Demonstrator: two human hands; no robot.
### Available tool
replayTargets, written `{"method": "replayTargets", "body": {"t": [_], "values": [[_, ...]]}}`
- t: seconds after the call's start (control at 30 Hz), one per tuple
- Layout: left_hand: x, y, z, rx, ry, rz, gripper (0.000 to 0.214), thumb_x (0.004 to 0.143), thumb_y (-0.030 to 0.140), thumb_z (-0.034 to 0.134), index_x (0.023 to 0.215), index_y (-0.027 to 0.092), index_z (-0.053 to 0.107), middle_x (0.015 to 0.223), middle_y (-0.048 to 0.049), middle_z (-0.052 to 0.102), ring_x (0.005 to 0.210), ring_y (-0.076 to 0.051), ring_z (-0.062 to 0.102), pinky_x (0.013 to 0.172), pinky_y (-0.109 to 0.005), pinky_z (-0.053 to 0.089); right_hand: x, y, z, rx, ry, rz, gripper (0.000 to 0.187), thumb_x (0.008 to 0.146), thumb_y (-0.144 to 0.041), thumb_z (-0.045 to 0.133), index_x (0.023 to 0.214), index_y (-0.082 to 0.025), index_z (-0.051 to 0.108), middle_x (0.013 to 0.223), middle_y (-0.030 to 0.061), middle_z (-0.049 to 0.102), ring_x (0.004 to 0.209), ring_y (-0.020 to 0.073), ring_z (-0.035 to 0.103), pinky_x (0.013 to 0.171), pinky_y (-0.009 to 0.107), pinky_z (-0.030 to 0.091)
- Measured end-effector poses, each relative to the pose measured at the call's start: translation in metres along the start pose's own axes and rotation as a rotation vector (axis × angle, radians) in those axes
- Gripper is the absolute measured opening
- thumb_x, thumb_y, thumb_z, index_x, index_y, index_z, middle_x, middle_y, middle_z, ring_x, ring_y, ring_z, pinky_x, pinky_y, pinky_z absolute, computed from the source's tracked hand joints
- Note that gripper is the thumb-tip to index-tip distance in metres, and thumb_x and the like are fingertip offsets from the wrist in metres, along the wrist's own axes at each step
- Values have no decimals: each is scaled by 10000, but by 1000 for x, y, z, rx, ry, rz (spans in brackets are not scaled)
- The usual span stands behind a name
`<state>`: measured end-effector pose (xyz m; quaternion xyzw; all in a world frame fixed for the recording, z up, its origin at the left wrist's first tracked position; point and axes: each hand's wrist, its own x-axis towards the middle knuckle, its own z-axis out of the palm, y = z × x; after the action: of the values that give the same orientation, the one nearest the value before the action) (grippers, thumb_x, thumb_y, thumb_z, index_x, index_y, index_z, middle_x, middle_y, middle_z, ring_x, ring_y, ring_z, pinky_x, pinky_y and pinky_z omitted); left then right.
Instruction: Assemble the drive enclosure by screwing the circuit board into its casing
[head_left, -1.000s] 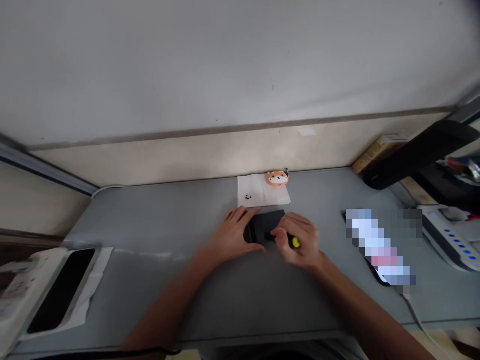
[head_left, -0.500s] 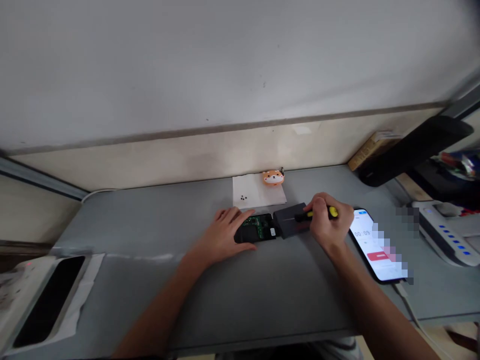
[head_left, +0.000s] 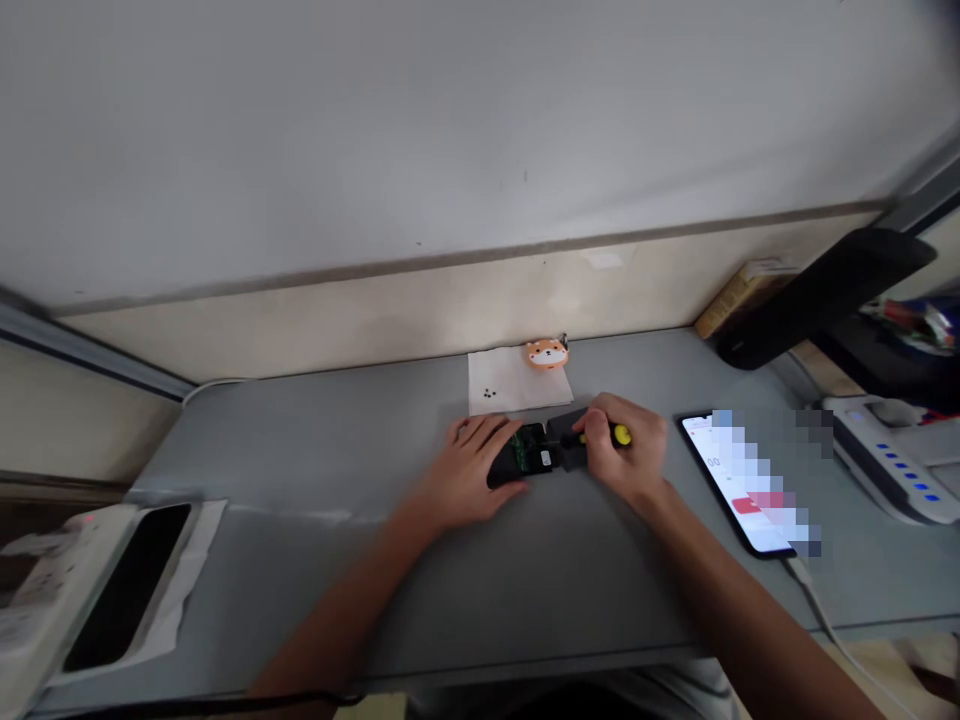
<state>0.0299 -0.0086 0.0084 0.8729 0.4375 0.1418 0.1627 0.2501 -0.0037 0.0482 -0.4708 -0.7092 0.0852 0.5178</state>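
Smartphone [head_left: 709, 470] showing a timer [head_left: 714, 462]

A black-and-yellow screwdriver [head_left: 604, 436] ends in a bright yellow cap, next to a dark grey casing [head_left: 568, 442] and a green circuit board [head_left: 520, 450] with a white label. Farther away, a white paper napkin [head_left: 501, 385] bears three black dots beside an orange-and-white dog-face charm [head_left: 547, 353]. On the right, a white plastic unit [head_left: 892, 465] shows a row of blue lights. The tabletop [head_left: 300, 580] is pale grey.

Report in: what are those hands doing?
Left hand on black casing, green circuit board showing. Right hand gripping yellow-handled screwdriver. Phone off to right.
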Motion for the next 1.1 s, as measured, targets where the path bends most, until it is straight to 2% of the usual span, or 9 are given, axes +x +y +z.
{"method": "replayTargets", "body": {"t": [0.23, 0.37, 0.47, 0.53, 0.63, 0.73, 0.93, 1.0, 1.1], "values": [[5, 11, 10, -6, 65, -37, 595, 932, 428, 653, 1458, 240, 449, 1399, -125, 612, 1296, -328, 556, 1150, -524, 338, 0, 0, 2, 51, -54, 39, 336, 899, -252, 470, 564, -232, 485, 502, -9, 511, 481, 137, 475, 512, 277, 360], [8, 14, 10, -46, 68, -37, 454, 929, 382, 657, 1346, 255, 532, 1309, -90, 664, 1243, -304, 588, 1116, -500, 374, 1, 0, 8, 124, -27, 141, 178, 882, -346, 593, 754, -236, 536, 625, -20, 580, 534, 133, 501, 528, 264, 383], [9, 14, 9, -45, 69, -39, 353, 912, 364, 682, 1234, 254, 589, 1290, -75, 675, 1232, -298, 592, 1099, -492, 390, 3, -1, 14, 203, -5, 193, 208, 877, -417, 648, 850, -241, 541, 725, -5, 614, 609, 146, 536, 579, 273, 430], [10, 14, 9, -27, 83, -39, 300, 907, 361, 692, 1174, 248, 614, 1290, -71, 676, 1232, -296, 589, 1099, -492, 388, 4, -1, 16, 314, -37, 208, 198, 930, -431, 599, 898, -239, 565, 803, 20, 631, 695, 161, 570, 655, 293, 470], [10, 13, 11, -20, 98, -23, 271, 906, 354, 700, 1144, 245, 632, 1282, -66, 682, 1218, -290, 595, 1080, -484, 399, 8, -1, 18, 619, -143, 265, 263, 989, -491, 495, 965, -243, 582, 829, 29, 610, 757, 179, 583, 714, 324, 488], [10, 12, 12, -21, 108, 0, 270, 914, 367, 699, 1149, 244, 647, 1292, -68, 679, 1215, -287, 597, 1067, -477, 402, 13, -3, 23, 851, -223, 363, 376, 966, -613, 436, 939, -257, 554, 717, 4, 522, 665, 184, 538, 648, 331, 469], [7, 9, 14, 3, 132, 36, 272, 954, 391, 655, 1183, 245, 663, 1287, -76, 685, 1218, -285, 599, 1071, -468, 404, 26, -8, 42, 997, -242, 412, 423, 902, -688, 527, 873, -285, 402, 574, -75, 368, 486, 139, 336, 484, 282, 337], [6, 8, 15, 8, 144, 52, 277, 956, 392, 654, 1188, 240, 661, 1315, -81, 675, 1228, -285, 598, 1071, -470, 408, 28, -7, 43, 1042, -245, 427, 455, 883, -687, 570, 830, -280, 375, 601, -70, 404, 481, 125, 325, 476, 278, 325], [7, 7, 16, 8, 149, 55, 260, 948, 391, 674, 1164, 246, 664, 1337, -71, 671, 1240, -280, 594, 1066, -470, 420, 29, -3, 38, 1092, -245, 467, 459, 864, -670, 623, 799, -260, 429, 719, -24, 502, 554, 130, 427, 536, 295, 392]]}}
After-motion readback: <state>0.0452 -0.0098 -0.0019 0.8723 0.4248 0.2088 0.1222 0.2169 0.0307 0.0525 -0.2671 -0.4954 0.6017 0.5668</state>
